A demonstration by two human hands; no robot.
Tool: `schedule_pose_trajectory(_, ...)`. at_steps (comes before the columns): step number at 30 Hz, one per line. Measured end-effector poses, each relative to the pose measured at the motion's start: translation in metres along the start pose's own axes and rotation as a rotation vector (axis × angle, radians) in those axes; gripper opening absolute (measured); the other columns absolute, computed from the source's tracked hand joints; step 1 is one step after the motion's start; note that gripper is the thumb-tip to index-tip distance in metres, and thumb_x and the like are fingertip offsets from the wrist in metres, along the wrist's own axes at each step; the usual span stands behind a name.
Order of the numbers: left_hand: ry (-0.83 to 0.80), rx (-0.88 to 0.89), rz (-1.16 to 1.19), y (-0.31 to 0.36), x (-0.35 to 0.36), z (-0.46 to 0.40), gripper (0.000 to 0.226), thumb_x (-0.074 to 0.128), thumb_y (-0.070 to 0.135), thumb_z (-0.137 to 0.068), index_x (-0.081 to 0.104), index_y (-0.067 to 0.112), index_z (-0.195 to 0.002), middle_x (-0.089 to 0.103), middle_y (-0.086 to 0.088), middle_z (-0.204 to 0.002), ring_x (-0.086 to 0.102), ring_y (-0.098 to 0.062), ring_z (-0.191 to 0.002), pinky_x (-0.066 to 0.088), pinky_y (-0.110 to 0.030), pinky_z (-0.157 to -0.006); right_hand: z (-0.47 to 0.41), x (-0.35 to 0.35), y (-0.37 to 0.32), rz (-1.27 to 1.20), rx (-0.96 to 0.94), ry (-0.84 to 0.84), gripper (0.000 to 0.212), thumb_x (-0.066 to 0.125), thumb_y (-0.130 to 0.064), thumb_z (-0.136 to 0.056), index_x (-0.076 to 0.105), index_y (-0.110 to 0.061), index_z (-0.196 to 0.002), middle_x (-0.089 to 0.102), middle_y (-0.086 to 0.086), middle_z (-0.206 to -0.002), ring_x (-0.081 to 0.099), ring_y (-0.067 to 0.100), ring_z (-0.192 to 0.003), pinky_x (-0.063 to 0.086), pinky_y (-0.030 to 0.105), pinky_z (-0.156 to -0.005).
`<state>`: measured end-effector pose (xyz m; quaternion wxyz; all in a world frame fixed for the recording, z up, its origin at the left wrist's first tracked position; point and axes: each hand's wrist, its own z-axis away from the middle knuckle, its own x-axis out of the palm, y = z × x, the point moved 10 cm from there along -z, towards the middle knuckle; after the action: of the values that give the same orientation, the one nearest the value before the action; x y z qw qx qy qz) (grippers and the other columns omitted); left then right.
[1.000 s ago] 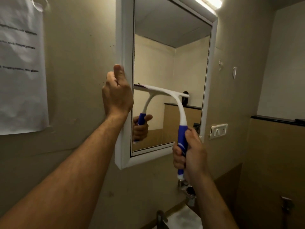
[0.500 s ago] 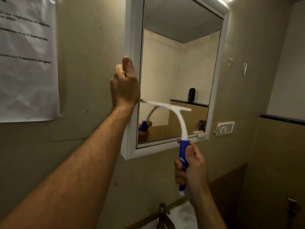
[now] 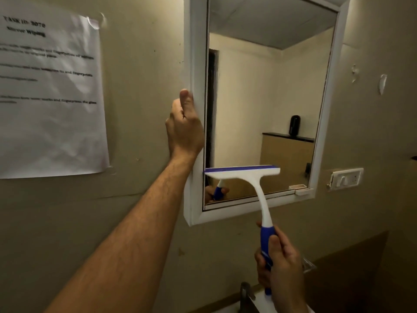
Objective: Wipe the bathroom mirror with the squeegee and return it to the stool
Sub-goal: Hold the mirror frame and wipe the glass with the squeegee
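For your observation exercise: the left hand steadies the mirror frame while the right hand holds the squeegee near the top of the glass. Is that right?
Not quite. In the head view the squeegee sits near the bottom of the glass, not the top. The left hand does steady the mirror frame, and the right hand holds the handle.

The mirror (image 3: 266, 98) hung on the wall (image 3: 144, 64), with a paper sheet (image 3: 49, 98) well to its left and a switch plate (image 3: 346, 178) just to its right. The left hand (image 3: 184, 129) gripped the mirror's left frame edge, while the squeegee (image 3: 246, 175) lay with its blade across the lower left of the glass, its handle running down past the bottom frame into the right hand (image 3: 279, 263). A tap (image 3: 246, 294) stood below, left of that hand.
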<state>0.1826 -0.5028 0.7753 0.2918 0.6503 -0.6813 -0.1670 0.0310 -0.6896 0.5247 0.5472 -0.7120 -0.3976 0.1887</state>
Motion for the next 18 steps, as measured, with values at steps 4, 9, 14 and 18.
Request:
schedule_pose_trajectory(4,0.008,-0.009,-0.008,0.0,0.0,0.0,0.031,0.021,0.045,-0.103,0.036,0.043,-0.075,0.037,0.026,-0.069,0.039,0.032,-0.058,0.028,0.007,-0.051,-0.013,-0.002,-0.017,-0.004,-0.013,-0.04,0.047,0.048,-0.051,-0.078,0.057,-0.032,-0.12,0.056,0.002,-0.057,0.044,0.01,-0.04,0.037,0.025,-0.036)
schedule_pose_trajectory(9,0.001,-0.005,0.013,-0.001,0.002,0.001,0.03,0.022,0.043,-0.103,0.035,0.043,-0.076,0.035,0.024,-0.069,0.037,0.032,-0.055,0.026,0.008,-0.048,-0.024,0.002,-0.03,0.0,-0.069,0.001,0.038,0.048,-0.061,-0.071,0.058,-0.048,-0.105,0.062,-0.003,-0.056,0.046,0.006,-0.038,0.038,0.021,-0.034)
schedule_pose_trajectory(14,0.005,0.0,0.01,-0.003,0.003,-0.001,0.031,0.022,0.043,-0.103,0.035,0.042,-0.075,0.034,0.024,-0.068,0.037,0.031,-0.053,0.026,0.008,-0.046,-0.019,0.0,-0.011,-0.011,-0.042,0.025,0.044,0.046,-0.054,-0.075,0.059,-0.038,-0.114,0.058,-0.001,-0.053,0.043,0.008,-0.038,0.037,0.022,-0.035)
schedule_pose_trajectory(18,0.016,-0.003,0.008,-0.005,0.003,-0.002,0.031,0.023,0.041,-0.103,0.034,0.042,-0.075,0.033,0.024,-0.067,0.037,0.031,-0.053,0.026,0.008,-0.047,-0.011,-0.003,0.007,-0.003,0.0,0.0,0.046,0.045,-0.048,-0.079,0.062,-0.024,-0.114,0.053,0.001,-0.052,0.041,0.01,-0.039,0.036,0.023,-0.035)
